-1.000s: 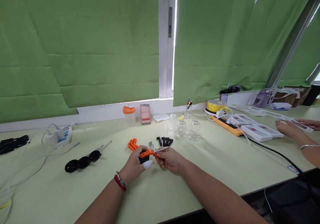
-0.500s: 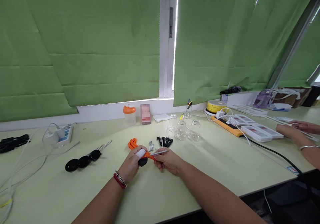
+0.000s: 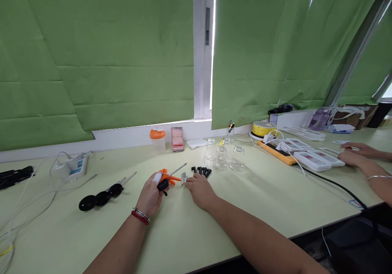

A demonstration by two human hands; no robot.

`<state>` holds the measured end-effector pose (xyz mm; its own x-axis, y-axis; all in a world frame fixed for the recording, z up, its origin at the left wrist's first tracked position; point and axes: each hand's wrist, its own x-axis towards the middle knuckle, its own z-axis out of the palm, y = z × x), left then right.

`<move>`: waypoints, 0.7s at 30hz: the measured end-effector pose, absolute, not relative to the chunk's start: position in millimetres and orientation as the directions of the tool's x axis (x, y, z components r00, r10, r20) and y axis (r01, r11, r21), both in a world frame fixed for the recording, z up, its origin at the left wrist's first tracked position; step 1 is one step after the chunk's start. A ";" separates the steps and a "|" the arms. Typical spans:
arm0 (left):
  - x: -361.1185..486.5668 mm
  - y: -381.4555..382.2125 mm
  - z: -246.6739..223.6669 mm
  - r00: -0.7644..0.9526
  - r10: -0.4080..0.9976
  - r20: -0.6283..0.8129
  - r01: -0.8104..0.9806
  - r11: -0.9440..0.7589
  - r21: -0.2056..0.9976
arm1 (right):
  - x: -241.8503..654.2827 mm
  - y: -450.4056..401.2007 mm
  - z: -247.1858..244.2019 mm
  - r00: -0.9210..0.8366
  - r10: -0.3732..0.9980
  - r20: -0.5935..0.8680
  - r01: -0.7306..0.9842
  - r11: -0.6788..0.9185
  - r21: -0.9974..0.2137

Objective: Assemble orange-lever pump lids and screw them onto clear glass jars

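Observation:
My left hand (image 3: 153, 193) is closed around a screwdriver (image 3: 163, 184) with a black knob handle, its shaft pointing up and right, and an orange part (image 3: 174, 178). More orange parts lie just behind that hand. My right hand (image 3: 199, 190) reaches down by small silver metal pins (image 3: 183, 178) on the table; its fingertips are partly hidden, so what they touch is unclear. Several black parts (image 3: 204, 170) lie just beyond the right hand. Three black-handled screwdrivers (image 3: 102, 198) rest side by side at the left.
Upside-down glasses (image 3: 221, 159), an orange-lidded cup (image 3: 158, 141) and a pink box (image 3: 177, 139) stand behind. An orange power strip (image 3: 277, 153) and white trays (image 3: 312, 159) are right, near another person's hands (image 3: 352, 153). Cables and a socket block (image 3: 76, 168) lie left.
My hands have moved apart. The left has drawn left with the orange part and the screwdriver; the right has let go of the shaft and moved to the silver pins.

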<state>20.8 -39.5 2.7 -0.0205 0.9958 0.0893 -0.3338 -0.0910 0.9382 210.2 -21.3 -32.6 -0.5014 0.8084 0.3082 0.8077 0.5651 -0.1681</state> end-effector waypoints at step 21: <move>21.1 -36.8 -3.4 -0.008 0.998 0.056 -0.284 -0.056 0.957 | 207.7 -27.8 -31.8 -0.564 0.763 0.317 0.758 0.630 -0.169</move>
<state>21.1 -36.8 -3.4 -0.0081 0.9984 0.0559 -0.2842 -0.0559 0.9571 207.7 -27.8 -31.8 -0.5637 0.7628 0.3169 0.7579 0.6302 -0.1688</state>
